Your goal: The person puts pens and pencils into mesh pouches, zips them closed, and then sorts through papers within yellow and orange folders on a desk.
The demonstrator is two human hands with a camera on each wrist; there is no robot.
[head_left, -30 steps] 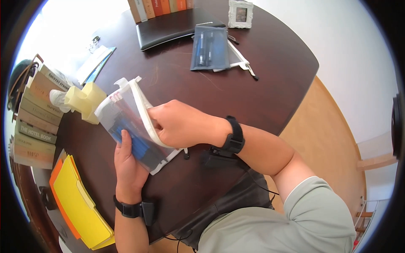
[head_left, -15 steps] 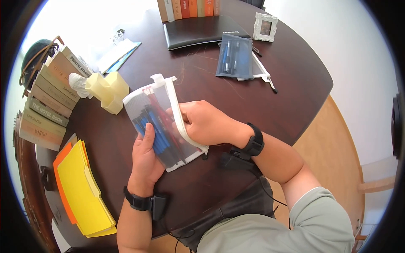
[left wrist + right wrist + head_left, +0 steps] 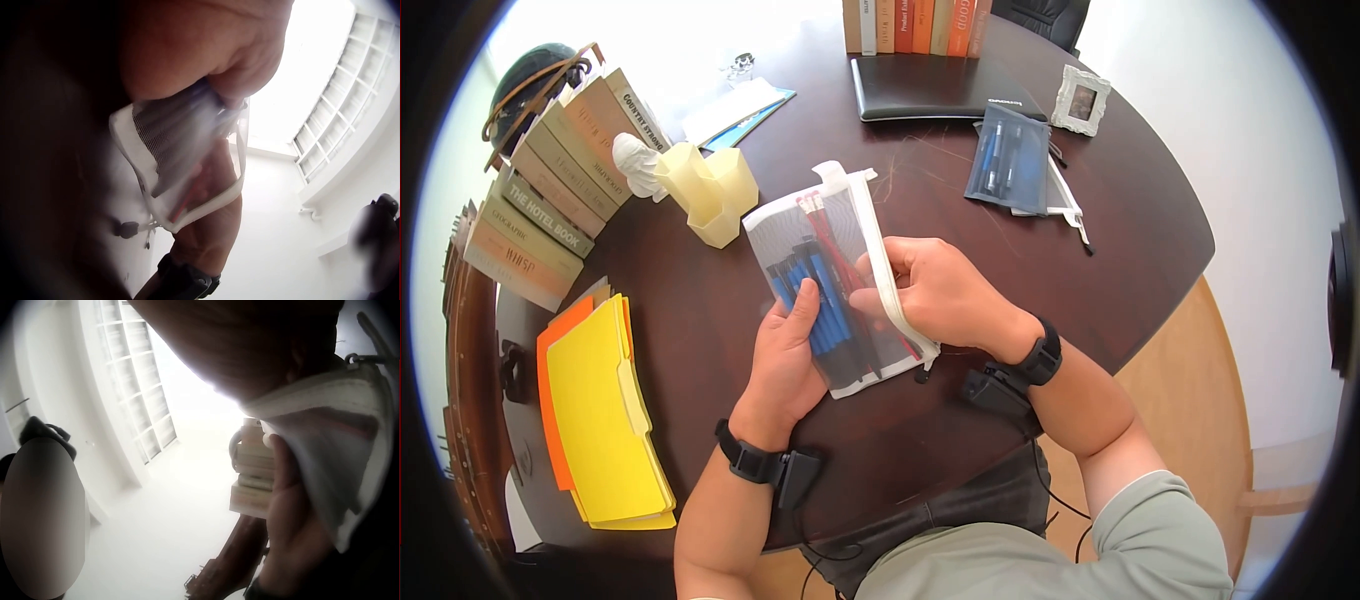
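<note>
My left hand point(image 3: 795, 360) holds a clear mesh zip pouch point(image 3: 775, 225) with white edging, thumb across its front and fingers behind. Inside lie several blue pens point(image 3: 825, 310) with dark ends and red pencils point(image 3: 828, 235) with white-and-pink eraser ends. The pouch's zip side gapes toward my right hand point(image 3: 945, 295), whose thumb and fingertips are inside the opening and pinch the red pencils through a curled grip. In the left wrist view the white zip edge point(image 3: 215, 203) loops round the right hand. A zip pull point(image 3: 922, 377) dangles at the pouch's lower corner.
A dark blue pouch of pens point(image 3: 1008, 160) lies over a white-edged pouch point(image 3: 1060, 190) beside a closed laptop point(image 3: 930, 90) and picture frame point(image 3: 1082, 100). Left stand a pale yellow hexagonal holder point(image 3: 715, 205), upright books point(image 3: 545, 215) and yellow folders point(image 3: 600, 410).
The head view has swung left, so everything sits further right in it. The right hand has drawn back slightly, and its fingertips now show through the mesh by the red pencils.
</note>
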